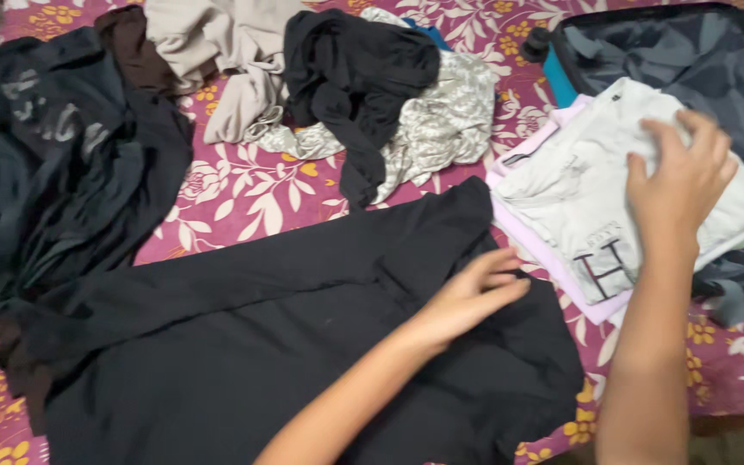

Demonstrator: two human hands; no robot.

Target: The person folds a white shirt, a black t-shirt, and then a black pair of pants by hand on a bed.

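Note:
A black garment lies spread flat on the magenta flowered bedsheet in front of me. My left hand rests on its right part, fingers together and pointing right, holding nothing. My right hand presses down with spread fingers on a folded white shirt that tops a small stack of folded clothes, with a pale pink piece beneath it. The stack sits on a dark grey fabric at the right.
A heap of unfolded clothes lies at the back: a beige garment, a black one and a grey patterned one. Dark crumpled clothes fill the left side. A teal item peeks out by the stack.

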